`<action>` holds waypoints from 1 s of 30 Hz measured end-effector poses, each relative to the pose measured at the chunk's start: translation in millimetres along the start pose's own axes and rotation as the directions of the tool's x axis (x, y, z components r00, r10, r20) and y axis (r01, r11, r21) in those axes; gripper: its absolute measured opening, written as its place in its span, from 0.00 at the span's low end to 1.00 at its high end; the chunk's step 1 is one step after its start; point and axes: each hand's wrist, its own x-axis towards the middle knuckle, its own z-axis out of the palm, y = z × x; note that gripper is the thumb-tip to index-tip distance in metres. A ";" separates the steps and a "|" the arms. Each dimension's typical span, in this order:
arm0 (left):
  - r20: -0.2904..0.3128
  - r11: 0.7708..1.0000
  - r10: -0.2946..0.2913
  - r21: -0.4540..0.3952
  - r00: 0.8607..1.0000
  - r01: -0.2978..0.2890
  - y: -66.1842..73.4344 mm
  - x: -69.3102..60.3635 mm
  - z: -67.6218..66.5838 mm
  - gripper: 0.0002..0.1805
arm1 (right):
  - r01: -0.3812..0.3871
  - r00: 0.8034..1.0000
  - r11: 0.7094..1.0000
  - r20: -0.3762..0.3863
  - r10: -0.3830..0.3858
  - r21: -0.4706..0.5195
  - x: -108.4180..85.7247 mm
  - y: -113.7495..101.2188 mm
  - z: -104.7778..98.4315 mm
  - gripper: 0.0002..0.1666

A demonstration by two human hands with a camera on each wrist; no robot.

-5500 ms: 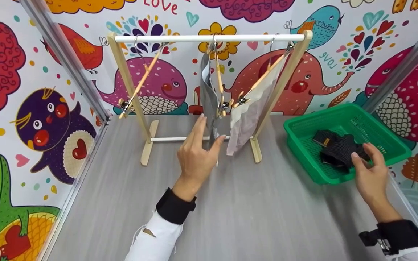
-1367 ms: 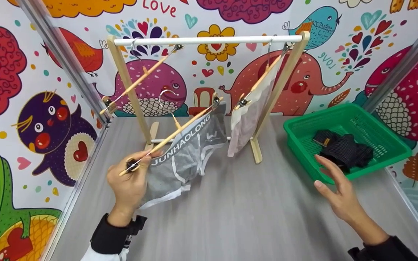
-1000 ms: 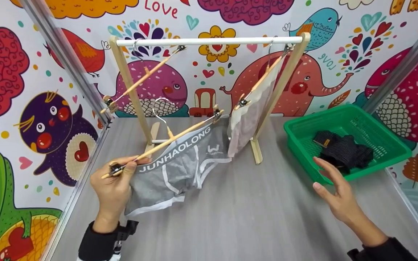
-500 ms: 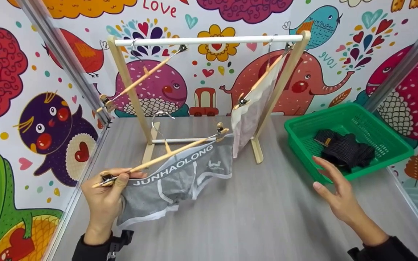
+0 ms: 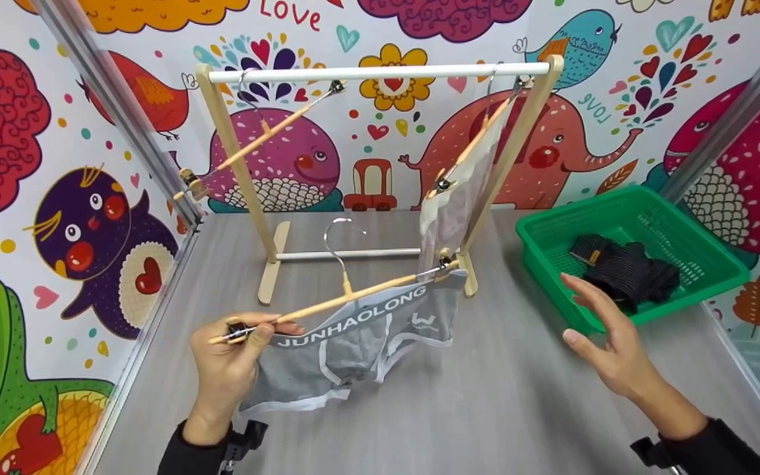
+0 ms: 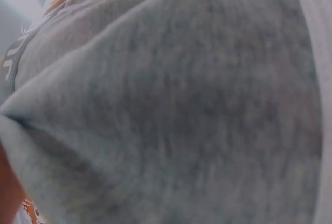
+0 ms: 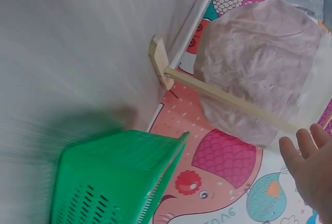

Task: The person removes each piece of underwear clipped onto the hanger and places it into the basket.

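Note:
My left hand (image 5: 225, 359) pinches the left end of a wooden clip hanger (image 5: 347, 298) by its metal clip. From that hanger hang grey boxer briefs (image 5: 353, 356) with white trim and a lettered waistband, held above the table in front of the rack. Grey cloth fills nearly the whole left wrist view. My right hand (image 5: 611, 343) is held in the air with fingers apart and nothing in it, just in front of the green basket (image 5: 551, 300). Dark striped underwear (image 5: 624, 274) lies bunched in that basket.
A small wooden rack (image 5: 380, 71) with a white rail stands at the back. A bare clip hanger (image 5: 268, 135) hangs at its left, and a hanger with pale pinkish underwear (image 5: 456, 204) at its right. Printed wall panels and metal posts enclose the grey table (image 5: 485, 396).
My left hand took the hanger with the grey briefs off the rail, brought it forward and down, and lately shifted it right. My right hand drew back from the basket.

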 end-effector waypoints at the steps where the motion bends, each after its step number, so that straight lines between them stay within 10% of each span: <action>1: 0.010 1.000 -0.005 0.002 1.000 0.005 -1.3 0.0 2.1 0.12 | 0.005 1.000 1.000 0.002 -0.005 -0.003 1.3 -1.3 0.0 0.46; 30: 0.189 0.998 -0.045 -0.039 0.981 0.054 -30.7 -2.1 60.2 0.09 | 0.049 0.989 0.997 0.139 -0.039 -0.067 28.5 -35.5 9.6 0.46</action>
